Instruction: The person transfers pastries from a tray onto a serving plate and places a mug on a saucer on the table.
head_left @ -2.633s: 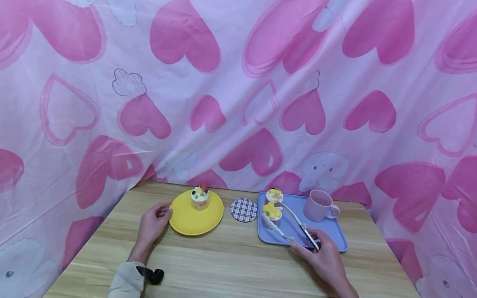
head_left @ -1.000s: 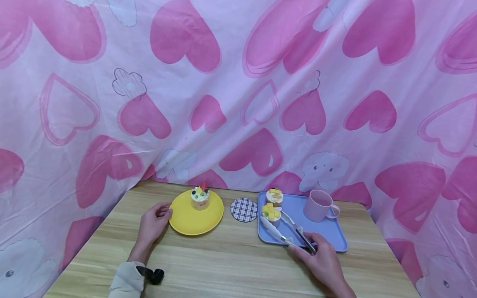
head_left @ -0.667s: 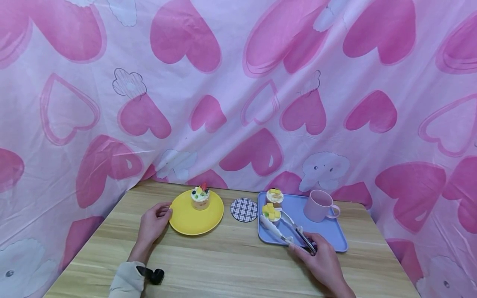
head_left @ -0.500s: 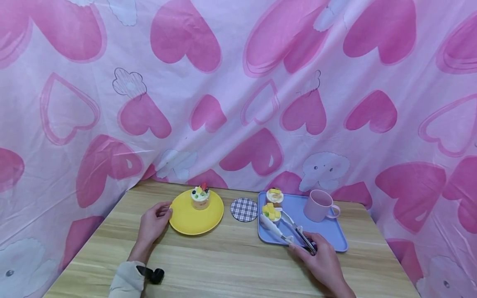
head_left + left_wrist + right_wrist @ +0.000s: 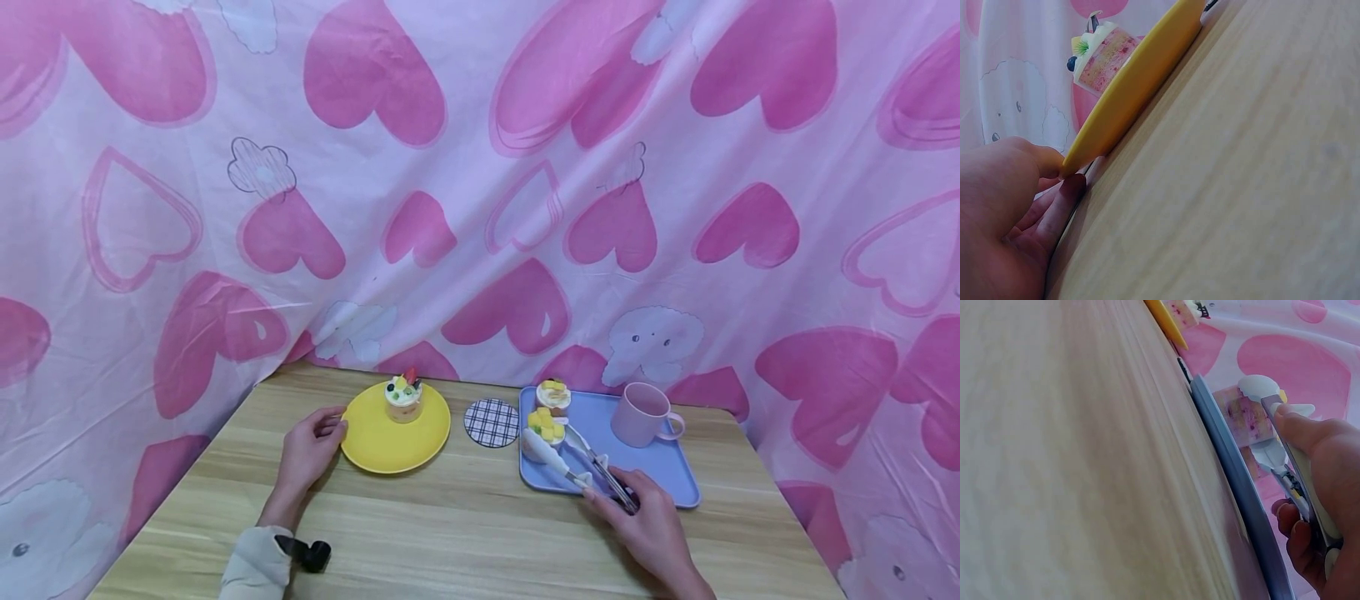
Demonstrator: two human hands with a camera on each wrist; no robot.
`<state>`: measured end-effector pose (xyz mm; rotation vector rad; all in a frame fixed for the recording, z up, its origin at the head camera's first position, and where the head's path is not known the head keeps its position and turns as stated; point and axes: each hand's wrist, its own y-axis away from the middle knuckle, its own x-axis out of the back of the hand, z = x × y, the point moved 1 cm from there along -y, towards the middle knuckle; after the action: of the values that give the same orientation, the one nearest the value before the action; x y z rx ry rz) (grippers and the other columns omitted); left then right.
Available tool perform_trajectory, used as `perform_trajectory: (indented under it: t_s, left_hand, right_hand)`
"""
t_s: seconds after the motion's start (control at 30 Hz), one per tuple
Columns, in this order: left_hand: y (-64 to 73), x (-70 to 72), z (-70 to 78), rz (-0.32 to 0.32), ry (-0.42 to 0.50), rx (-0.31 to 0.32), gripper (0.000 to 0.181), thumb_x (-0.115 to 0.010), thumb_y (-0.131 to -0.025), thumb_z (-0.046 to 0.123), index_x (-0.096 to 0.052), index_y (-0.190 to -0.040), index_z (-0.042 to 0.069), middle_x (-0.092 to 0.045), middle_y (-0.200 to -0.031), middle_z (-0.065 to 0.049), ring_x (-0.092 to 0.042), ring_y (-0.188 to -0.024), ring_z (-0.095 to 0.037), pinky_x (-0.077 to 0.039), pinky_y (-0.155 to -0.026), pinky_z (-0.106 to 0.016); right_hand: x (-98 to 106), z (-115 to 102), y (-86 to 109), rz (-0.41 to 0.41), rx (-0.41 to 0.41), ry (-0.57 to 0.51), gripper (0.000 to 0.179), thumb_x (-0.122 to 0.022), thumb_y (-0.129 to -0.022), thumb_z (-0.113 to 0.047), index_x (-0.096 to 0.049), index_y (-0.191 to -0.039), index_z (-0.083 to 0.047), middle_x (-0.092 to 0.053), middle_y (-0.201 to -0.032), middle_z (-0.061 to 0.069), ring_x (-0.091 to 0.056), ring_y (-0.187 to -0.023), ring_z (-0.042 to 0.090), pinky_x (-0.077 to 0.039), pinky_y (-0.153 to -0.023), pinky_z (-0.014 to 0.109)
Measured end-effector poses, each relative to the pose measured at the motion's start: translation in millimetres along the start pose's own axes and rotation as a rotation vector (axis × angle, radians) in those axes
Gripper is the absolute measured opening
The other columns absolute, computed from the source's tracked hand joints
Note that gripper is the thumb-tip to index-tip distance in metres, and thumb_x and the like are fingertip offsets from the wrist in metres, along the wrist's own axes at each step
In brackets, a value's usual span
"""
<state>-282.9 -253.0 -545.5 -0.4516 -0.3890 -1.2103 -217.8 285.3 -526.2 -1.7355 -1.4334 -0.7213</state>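
Observation:
At the left, my left hand [image 5: 310, 450] holds the rim of a yellow plate [image 5: 367, 437]; in the left wrist view its thumb and fingers meet at the plate's edge. A dessert cup [image 5: 403, 407] topped with cream, berries and strawberry stands on that plate. My right hand [image 5: 651, 515] grips a pair of metal tongs [image 5: 604, 472] with pale tips. These tips straddle the front dessert cup [image 5: 1244, 419], topped with yellow fruit cubes, on a blue tray [image 5: 600, 412]. Just behind it stands another dessert cup [image 5: 553, 396], partly hidden.
A pink mug [image 5: 641, 417] stands on the tray's right side, its handle to the right. Between plate and tray lies a round checked coaster [image 5: 491, 422]. A pink heart-patterned cloth [image 5: 480, 292] hangs behind the wooden table [image 5: 450, 533].
The tongs have moved slightly down and back, and their arms have drawn closer together around the front dessert cup. My left hand, the plate and the mug have stayed put.

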Motion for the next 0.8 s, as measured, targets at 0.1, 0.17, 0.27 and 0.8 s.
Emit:
perform_trajectory:
  t_s: [0.1,0.17,0.27,0.8]
  left_hand:
    - [0.0,-0.1,-0.3,0.003,0.002,0.003,0.036,-0.064,-0.099,0.028,-0.064,-0.132,0.014,-0.069,-0.121,-0.011,-0.066,-0.11,-0.024,-0.061,-0.089,-0.034]
    - [0.1,-0.3,-0.4,0.008,0.003,0.003,0.035,-0.064,-0.099,0.028,-0.065,-0.132,0.015,-0.07,-0.121,-0.01,-0.066,-0.11,-0.024,-0.061,-0.089,-0.034]
    - [0.4,-0.8,-0.3,0.013,0.001,-0.001,0.035,-0.064,-0.098,0.027,-0.065,-0.131,0.015,-0.07,-0.12,-0.01,-0.067,-0.109,-0.023,-0.061,-0.09,-0.035]
    - [-0.5,-2.2,-1.5,0.021,-0.001,-0.014,0.035,-0.064,-0.099,0.026,-0.065,-0.131,0.014,-0.07,-0.119,-0.01,-0.067,-0.109,-0.023,-0.061,-0.089,-0.033]
  right_hand:
    - [0.1,-2.4,0.5,-0.002,0.01,0.0,0.082,-0.066,-0.074,-0.079,-0.067,-0.132,-0.021,-0.07,-0.113,-0.002,-0.061,-0.099,0.015,-0.054,-0.085,0.03]
    - [0.2,-4.0,0.8,-0.012,0.007,-0.008,0.082,-0.066,-0.074,-0.078,-0.067,-0.132,-0.021,-0.07,-0.112,-0.002,-0.06,-0.098,0.015,-0.053,-0.083,0.028]
    - [0.1,-6.2,0.9,-0.03,-0.008,-0.018,0.082,-0.066,-0.073,-0.078,-0.067,-0.132,-0.022,-0.069,-0.11,-0.002,-0.059,-0.095,0.015,-0.052,-0.08,0.024]
    - [-6.5,-7.3,0.8,-0.052,-0.026,0.002,0.084,-0.067,-0.072,-0.08,-0.066,-0.134,-0.023,-0.068,-0.107,-0.003,-0.057,-0.091,0.014,-0.048,-0.075,0.02]
